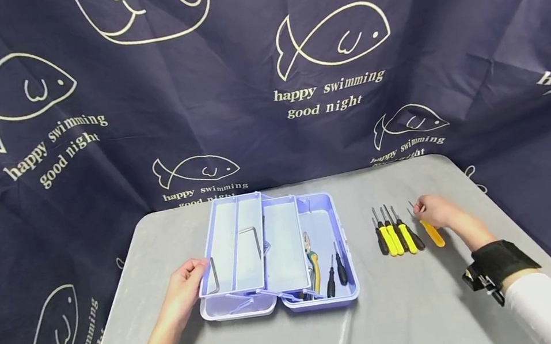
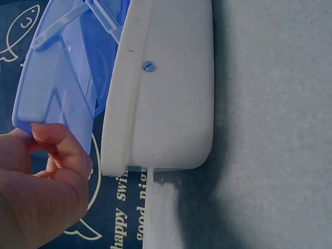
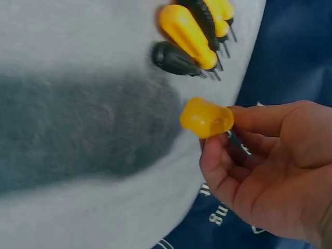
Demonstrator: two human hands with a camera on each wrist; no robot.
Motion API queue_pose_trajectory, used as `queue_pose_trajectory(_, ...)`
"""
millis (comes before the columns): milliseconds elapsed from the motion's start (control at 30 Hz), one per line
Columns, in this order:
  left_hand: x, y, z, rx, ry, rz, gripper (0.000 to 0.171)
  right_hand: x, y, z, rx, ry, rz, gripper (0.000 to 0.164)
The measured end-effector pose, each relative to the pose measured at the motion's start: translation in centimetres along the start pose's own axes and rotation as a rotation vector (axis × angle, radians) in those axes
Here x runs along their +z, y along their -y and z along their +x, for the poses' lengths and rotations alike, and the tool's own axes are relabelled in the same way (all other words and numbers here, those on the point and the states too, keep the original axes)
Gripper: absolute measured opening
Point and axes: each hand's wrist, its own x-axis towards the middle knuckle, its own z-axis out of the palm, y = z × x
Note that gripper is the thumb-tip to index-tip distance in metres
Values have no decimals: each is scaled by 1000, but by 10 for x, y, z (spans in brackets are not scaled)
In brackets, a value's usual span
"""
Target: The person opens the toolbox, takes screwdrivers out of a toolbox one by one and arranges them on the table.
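Head view: right hand (image 1: 435,214) round yellow screwdriver (image 1: 432,234), table edge (image 1: 487,190) beyond.

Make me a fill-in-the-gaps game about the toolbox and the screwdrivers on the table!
1. The right hand pinches a screwdriver with a ____ handle.
2. The left hand holds the open ____ toolbox.
3. The row of screwdrivers lies between the toolbox and the ____ hand.
4. The table is ____.

Missing words: yellow; purple; right; grey
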Motion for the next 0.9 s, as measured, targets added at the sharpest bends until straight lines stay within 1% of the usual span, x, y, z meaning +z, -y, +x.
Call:
queue_pose_trajectory(167, 0, 1, -1, 1, -6, -9, 22, 10, -3, 3, 32, 3, 26, 6)
queue_pose_trajectory(300, 1, 2, 0, -1, -1, -16, 20, 14, -5, 6, 62, 1, 3, 8)
queue_pose_trajectory(433, 0, 4, 1, 1, 8, -23, 20, 19, -8, 7, 73, -3, 3, 9)
queue_pose_trajectory(567, 0, 4, 1, 0, 5, -17, 20, 25, -19, 8, 63, 5, 77, 10)
queue_pose_trajectory(600, 0, 4, 1, 0, 6, -13, 20, 28, -25, 9, 50, 8, 100, 11)
queue_pose_trajectory(667, 0, 3, 1, 0, 3, -3, 21, 29, -29, 8, 56, 23, 155, 12)
queue_pose_trajectory(767, -1, 3, 1, 5, 3, 4, 21, 26, -27, 4, 80, 36, 190, 11)
queue_pose_trajectory(833, -1, 3, 1, 9, 3, 4, 21, 22, -20, -1, 99, 37, 174, 9)
queue_pose_trajectory(900, -1, 4, 2, 11, 3, 2, 20, 21, -15, -4, 100, 37, 145, 9)
